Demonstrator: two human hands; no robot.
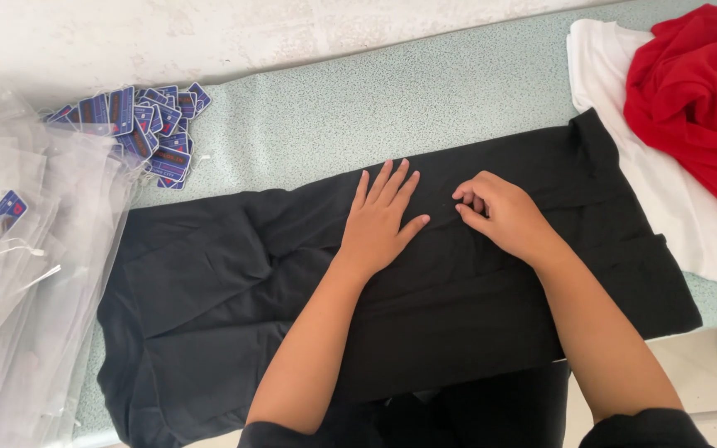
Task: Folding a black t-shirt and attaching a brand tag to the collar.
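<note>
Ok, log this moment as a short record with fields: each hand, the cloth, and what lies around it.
left hand: flat, fingers spread, pressing on the black garment
right hand: fingers curled, pinching the black garment near its middle
black garment: spread across the table, wrinkled at the left end
right side: red cloth on white cloth
left side: clear plastic bags, pile of blue tags
</note>
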